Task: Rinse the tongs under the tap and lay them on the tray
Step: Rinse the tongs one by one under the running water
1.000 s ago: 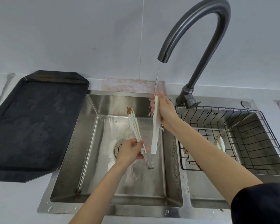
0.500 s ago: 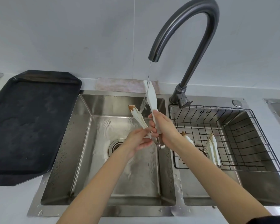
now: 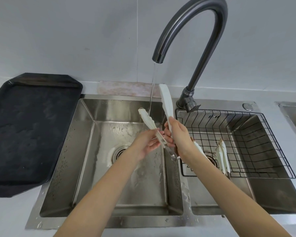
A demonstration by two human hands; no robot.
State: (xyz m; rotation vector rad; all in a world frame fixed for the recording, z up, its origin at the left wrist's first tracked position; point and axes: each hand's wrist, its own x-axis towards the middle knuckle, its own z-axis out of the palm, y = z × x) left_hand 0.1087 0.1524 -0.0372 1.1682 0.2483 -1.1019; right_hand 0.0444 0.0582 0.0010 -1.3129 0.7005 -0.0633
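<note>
White tongs (image 3: pixel 166 101) with a metal hinge are held spread in a V over the left sink basin (image 3: pixel 85 151). My left hand (image 3: pixel 146 142) grips the left arm of the tongs low down, and my right hand (image 3: pixel 177 134) grips the right arm. A thin stream of water falls from the dark curved tap (image 3: pixel 193 36) between the two arms, touching the left arm's tip. The black tray (image 3: pixel 27 127) lies on the counter to the left of the sink.
A black wire basket (image 3: pixel 256 141) sits in the right basin, with more white tongs (image 3: pixel 222 154) leaning inside it. A pinkish cloth (image 3: pixel 123 88) lies behind the left basin. A second sink edge shows at far right.
Both hands have come together near the hinge. The tongs have tilted up and spread, with the right arm now pointing upward past the stream.
</note>
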